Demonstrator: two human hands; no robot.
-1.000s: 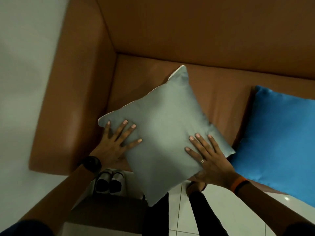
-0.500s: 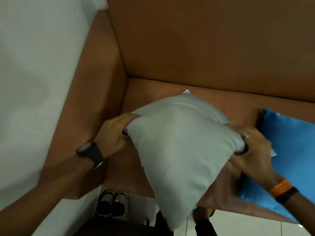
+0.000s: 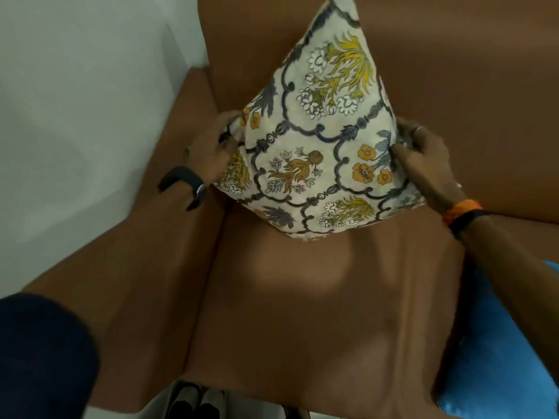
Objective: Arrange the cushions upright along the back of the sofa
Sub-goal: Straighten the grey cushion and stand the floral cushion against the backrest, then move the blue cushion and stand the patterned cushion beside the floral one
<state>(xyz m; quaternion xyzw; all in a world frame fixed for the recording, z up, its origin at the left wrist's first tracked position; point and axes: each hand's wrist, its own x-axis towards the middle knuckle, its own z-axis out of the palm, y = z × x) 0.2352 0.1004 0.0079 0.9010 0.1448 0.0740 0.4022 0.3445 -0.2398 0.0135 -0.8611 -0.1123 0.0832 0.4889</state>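
A cushion (image 3: 320, 137) with a cream face printed in yellow flowers and dark scrollwork stands on one corner against the brown sofa back (image 3: 453, 86). Its lowest corner rests on the seat (image 3: 302, 297). My left hand (image 3: 213, 146) grips its left corner and my right hand (image 3: 423, 158) grips its right corner. A blue cushion (image 3: 499, 358) lies flat on the seat at the lower right, partly cut off by the frame edge.
The sofa's left armrest (image 3: 157, 237) runs beside a white wall (image 3: 75, 101). A pair of shoes (image 3: 193, 403) shows on the floor below the seat's front edge.
The cushion was lifted off the seat front, turned over from its plain grey side to its printed side, and carried back against the sofa back. Both hands went from flat on it to gripping its corners.
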